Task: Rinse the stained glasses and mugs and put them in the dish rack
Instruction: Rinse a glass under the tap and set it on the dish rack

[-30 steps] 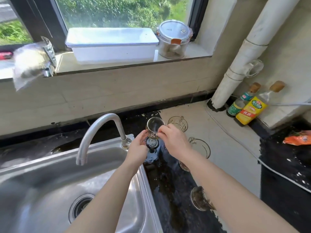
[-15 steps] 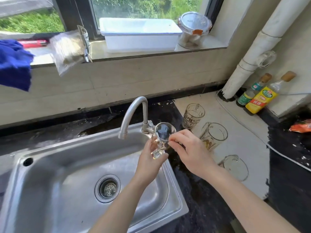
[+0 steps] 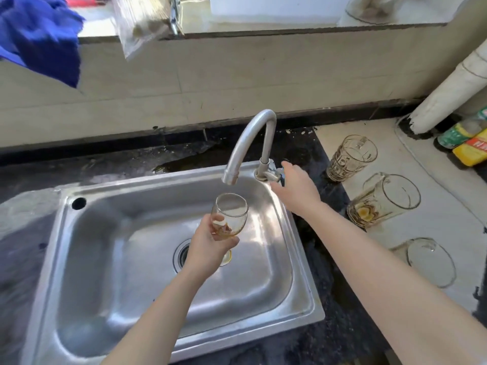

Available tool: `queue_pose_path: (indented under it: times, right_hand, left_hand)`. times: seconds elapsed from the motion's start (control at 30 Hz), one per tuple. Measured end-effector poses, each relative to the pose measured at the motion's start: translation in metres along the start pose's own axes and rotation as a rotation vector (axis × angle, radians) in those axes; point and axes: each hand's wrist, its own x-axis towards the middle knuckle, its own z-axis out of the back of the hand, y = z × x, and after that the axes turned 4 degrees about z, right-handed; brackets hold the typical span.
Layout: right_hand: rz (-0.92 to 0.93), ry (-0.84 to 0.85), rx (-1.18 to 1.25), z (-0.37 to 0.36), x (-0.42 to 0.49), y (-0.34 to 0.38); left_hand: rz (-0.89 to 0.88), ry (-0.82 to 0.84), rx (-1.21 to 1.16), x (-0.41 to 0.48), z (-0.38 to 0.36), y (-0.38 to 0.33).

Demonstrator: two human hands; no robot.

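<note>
Head view: the right hand [image 3: 296, 192] has left the wine glass [image 3: 232, 216] and reaches, fingers straight, to the tap lever [image 3: 272, 175], perhaps touching. The left hand [image 3: 209, 243] grips the glass over the sink [image 3: 110, 272], under the spout [image 3: 230, 177], stem near-upright, mouth upward.

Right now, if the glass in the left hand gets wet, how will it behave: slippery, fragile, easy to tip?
The wine glass looks thin, so it is probably fragile against the steel sink. The left hand grips its smooth bowl; wet, it may slip. With a wide bowl over a small foot, it likely tips easily when set down.
</note>
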Motion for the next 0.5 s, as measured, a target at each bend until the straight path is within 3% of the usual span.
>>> queue_pose_path:
  times: [0.2, 0.5]
  right_hand:
    - [0.038, -0.055, -0.385, -0.013, 0.027, 0.008]
    - [0.211, -0.011, -0.586, -0.018, 0.024, 0.012]
  left_hand:
    - [0.015, -0.008, -0.034, 0.007, 0.005, 0.001]
    - [0.033, -0.025, -0.066, 0.01, 0.005, 0.001]
